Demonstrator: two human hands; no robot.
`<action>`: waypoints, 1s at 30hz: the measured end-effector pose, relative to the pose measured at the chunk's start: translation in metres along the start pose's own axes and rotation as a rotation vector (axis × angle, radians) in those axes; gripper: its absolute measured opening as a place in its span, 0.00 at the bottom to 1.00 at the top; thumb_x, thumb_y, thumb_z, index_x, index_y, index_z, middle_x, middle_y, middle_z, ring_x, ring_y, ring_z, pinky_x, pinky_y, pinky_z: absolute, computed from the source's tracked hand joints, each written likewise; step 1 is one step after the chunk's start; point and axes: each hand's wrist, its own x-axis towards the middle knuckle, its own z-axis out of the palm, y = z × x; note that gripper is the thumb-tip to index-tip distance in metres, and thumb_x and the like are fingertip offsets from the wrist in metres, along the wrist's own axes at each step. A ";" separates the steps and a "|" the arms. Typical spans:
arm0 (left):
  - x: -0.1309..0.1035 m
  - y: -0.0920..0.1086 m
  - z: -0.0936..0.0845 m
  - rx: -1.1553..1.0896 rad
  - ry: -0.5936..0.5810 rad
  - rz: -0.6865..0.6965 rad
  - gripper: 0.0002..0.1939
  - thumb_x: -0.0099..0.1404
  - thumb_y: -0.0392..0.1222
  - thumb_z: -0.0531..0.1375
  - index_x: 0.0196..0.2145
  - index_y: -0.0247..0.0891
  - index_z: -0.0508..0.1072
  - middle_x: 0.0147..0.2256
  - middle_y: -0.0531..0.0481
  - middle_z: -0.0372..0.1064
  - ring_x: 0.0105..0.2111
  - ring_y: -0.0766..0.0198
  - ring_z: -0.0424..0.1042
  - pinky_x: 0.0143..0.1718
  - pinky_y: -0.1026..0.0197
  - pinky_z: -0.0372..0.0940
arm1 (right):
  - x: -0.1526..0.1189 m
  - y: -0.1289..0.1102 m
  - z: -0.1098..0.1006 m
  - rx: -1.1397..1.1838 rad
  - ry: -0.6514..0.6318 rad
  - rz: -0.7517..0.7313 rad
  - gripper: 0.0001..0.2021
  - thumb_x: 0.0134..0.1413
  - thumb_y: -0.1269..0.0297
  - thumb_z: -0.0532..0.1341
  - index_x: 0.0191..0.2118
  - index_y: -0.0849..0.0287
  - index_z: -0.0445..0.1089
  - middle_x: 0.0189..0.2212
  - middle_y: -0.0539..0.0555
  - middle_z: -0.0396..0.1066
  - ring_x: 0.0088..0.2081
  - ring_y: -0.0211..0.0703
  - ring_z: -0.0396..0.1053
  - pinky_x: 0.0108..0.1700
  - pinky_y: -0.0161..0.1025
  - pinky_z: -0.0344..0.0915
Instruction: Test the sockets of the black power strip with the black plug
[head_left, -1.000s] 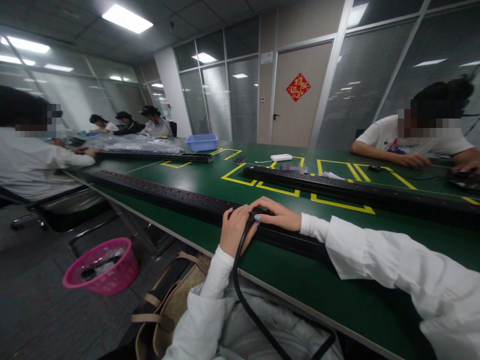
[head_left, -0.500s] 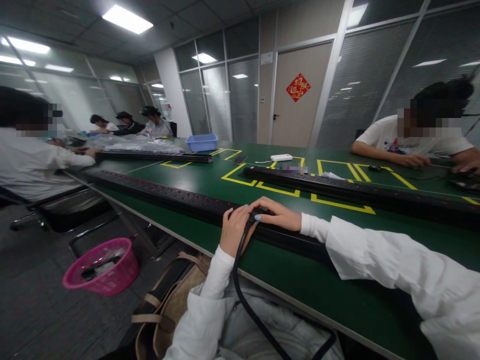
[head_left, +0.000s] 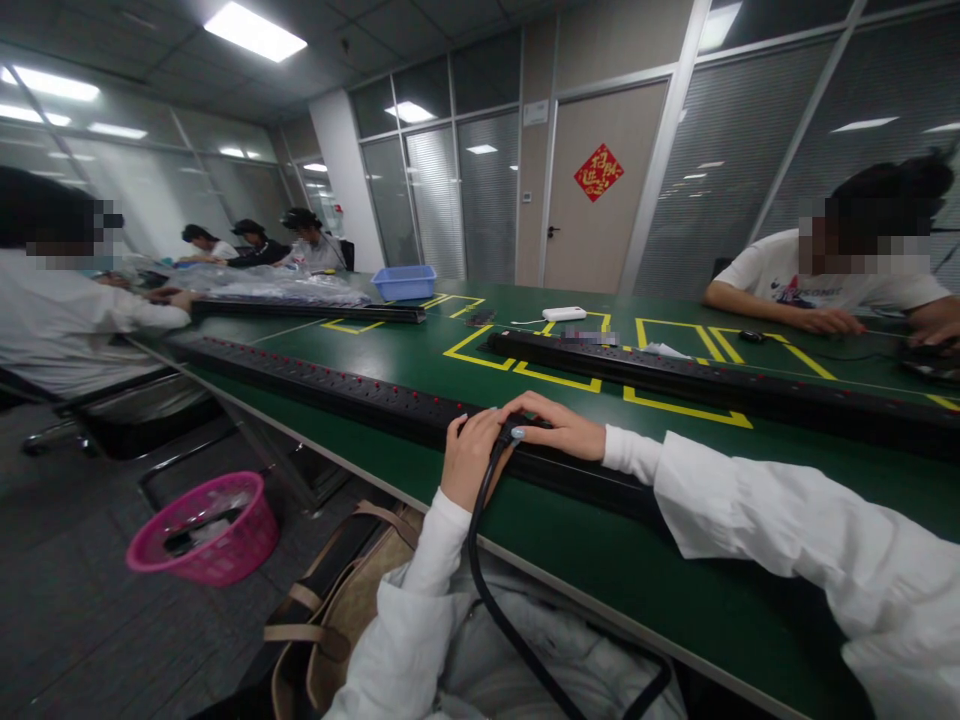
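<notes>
A long black power strip (head_left: 330, 382) with a row of red buttons lies along the near edge of the green table. Both my hands meet over it, around the end of a thick black cable (head_left: 480, 580) that hangs down over my lap. The fingers of my left hand (head_left: 471, 455) are wrapped round the cable end and rest on the strip. My right hand (head_left: 551, 428) is closed on the same cable end from the right, its thumb pressed beside it. The cable's tip is hidden under my fingers.
A second black strip (head_left: 675, 378) lies farther back, with a white device (head_left: 564, 314) beyond. A blue bin (head_left: 403, 283) and plastic-wrapped parts (head_left: 277, 287) stand at the back left. Several people sit around the table (head_left: 397, 360). A pink basket (head_left: 232, 550) is on the floor.
</notes>
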 end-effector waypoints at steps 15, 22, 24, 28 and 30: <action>0.000 0.001 -0.002 -0.027 0.003 -0.001 0.14 0.60 0.40 0.52 0.45 0.39 0.64 0.45 0.47 0.66 0.48 0.60 0.63 0.50 0.53 0.50 | 0.000 0.005 -0.002 0.122 0.006 0.068 0.16 0.53 0.59 0.55 0.46 0.58 0.63 0.42 0.54 0.61 0.45 0.41 0.59 0.47 0.40 0.57; -0.001 0.001 -0.002 -0.039 -0.004 0.001 0.16 0.60 0.39 0.52 0.47 0.39 0.63 0.46 0.47 0.66 0.48 0.60 0.62 0.50 0.53 0.49 | 0.001 0.009 -0.001 0.166 0.036 0.077 0.17 0.51 0.59 0.57 0.47 0.57 0.64 0.41 0.53 0.63 0.44 0.40 0.61 0.48 0.40 0.57; -0.001 0.000 -0.002 -0.044 -0.006 0.002 0.16 0.60 0.40 0.52 0.47 0.40 0.63 0.46 0.48 0.66 0.48 0.60 0.62 0.50 0.52 0.49 | 0.001 0.008 -0.001 0.171 0.036 0.078 0.16 0.51 0.59 0.57 0.47 0.57 0.64 0.41 0.53 0.63 0.44 0.40 0.61 0.48 0.40 0.57; -0.001 -0.001 0.000 -0.047 0.001 -0.001 0.15 0.60 0.40 0.52 0.46 0.39 0.63 0.45 0.47 0.66 0.48 0.59 0.62 0.50 0.52 0.49 | 0.000 0.008 -0.002 0.175 0.036 0.071 0.17 0.51 0.60 0.57 0.47 0.57 0.65 0.42 0.53 0.63 0.44 0.40 0.61 0.49 0.40 0.57; -0.001 -0.001 0.001 -0.046 0.003 -0.002 0.15 0.60 0.40 0.52 0.45 0.39 0.64 0.45 0.47 0.67 0.48 0.59 0.62 0.50 0.52 0.49 | 0.000 0.009 -0.002 0.182 0.035 0.071 0.17 0.51 0.60 0.57 0.47 0.57 0.64 0.42 0.53 0.63 0.45 0.41 0.61 0.49 0.40 0.57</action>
